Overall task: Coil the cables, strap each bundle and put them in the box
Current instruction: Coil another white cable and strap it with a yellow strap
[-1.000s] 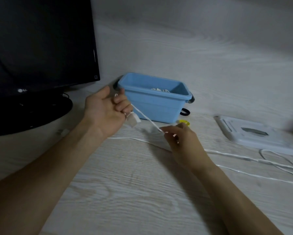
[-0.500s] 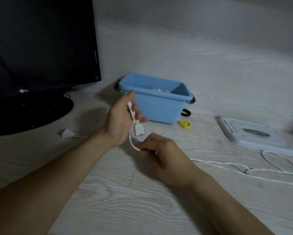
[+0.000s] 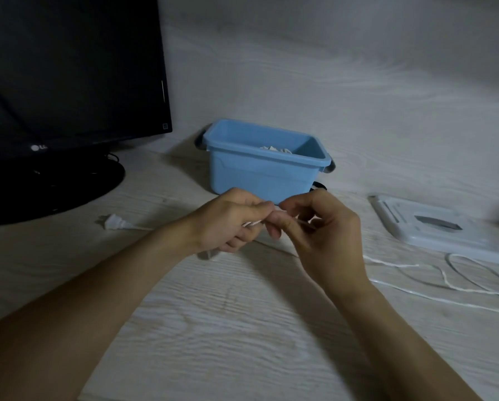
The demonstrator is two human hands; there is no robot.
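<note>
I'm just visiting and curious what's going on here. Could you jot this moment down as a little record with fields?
Activity: coiling a white cable
Left hand: grips the cable's gathered turns
Right hand: pinches the cable beside the left hand
Loose cable: trails right across the table
Plug: lies on the table, left of the hands
Blue box: behind the hands, something white inside
Also present: monitor, white flat device

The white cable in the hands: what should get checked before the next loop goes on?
1. Left hand grips the thin white cable: ok.
2. Right hand pinches the cable: ok.
3. Loose cable on the pale wooden table free of knots: cannot tell.
4. White two-pin plug lying free: ok.
5. Blue plastic box open: ok.
6. Strap close by: cannot tell.
</note>
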